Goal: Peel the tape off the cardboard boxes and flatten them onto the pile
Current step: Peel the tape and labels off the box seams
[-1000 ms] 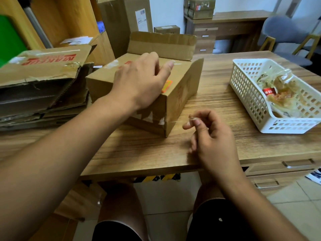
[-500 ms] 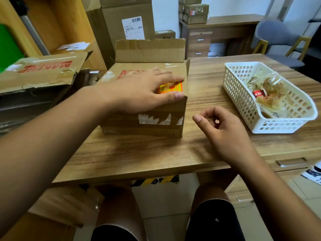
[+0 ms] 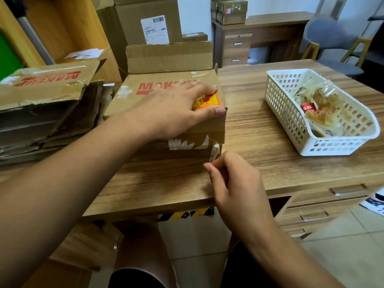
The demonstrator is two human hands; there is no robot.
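A single head-worn wide-angle view looks forward and down from close above the wooden tabletop. The seated person's knees show at 6 o'clock. A desk and a chair show far off at 1 o'clock. Straight lines bow toward the frame's edges.

The brown cardboard box is showing red lettering and an orange-and-yellow sticker, with whitish tape scraps at its six o'clock edge. At three o'clock, a white lattice-patterned basket is sitting on the wood-grain brown table.
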